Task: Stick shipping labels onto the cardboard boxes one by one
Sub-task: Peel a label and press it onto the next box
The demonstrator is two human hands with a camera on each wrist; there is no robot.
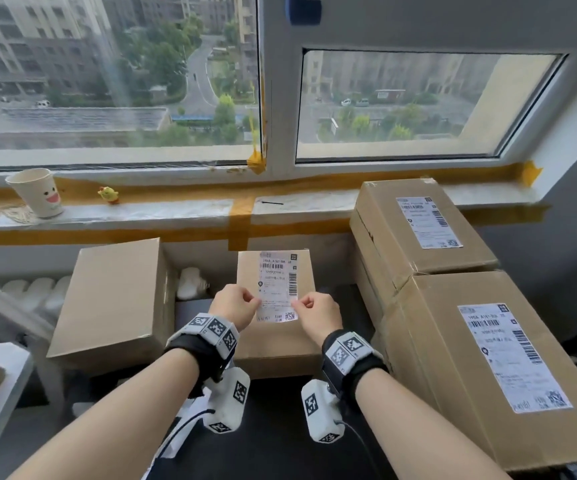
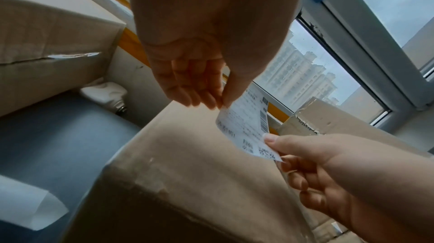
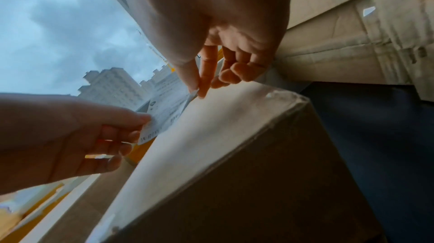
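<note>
A white shipping label (image 1: 278, 285) with barcodes hangs over the top of the middle cardboard box (image 1: 276, 344). My left hand (image 1: 257, 301) pinches its near left edge and my right hand (image 1: 295, 304) pinches its near right edge. In the left wrist view, thumb and fingers (image 2: 223, 104) hold the label (image 2: 244, 126), whose near end is lifted off the box (image 2: 187, 163). From the right wrist, the right hand (image 3: 198, 91) nips the label (image 3: 166, 109) above the box top (image 3: 211, 135). Whether the label's far edge touches the box I cannot tell.
A plain box (image 1: 113, 296) stands to the left. Two stacked boxes on the right, upper (image 1: 394, 237) and lower (image 1: 436, 375), carry labels. A paper cup (image 1: 36, 192) and a yellow chick toy (image 1: 108, 195) sit on the taped sill. A curled white sheet (image 2: 30, 208) lies on the dark table.
</note>
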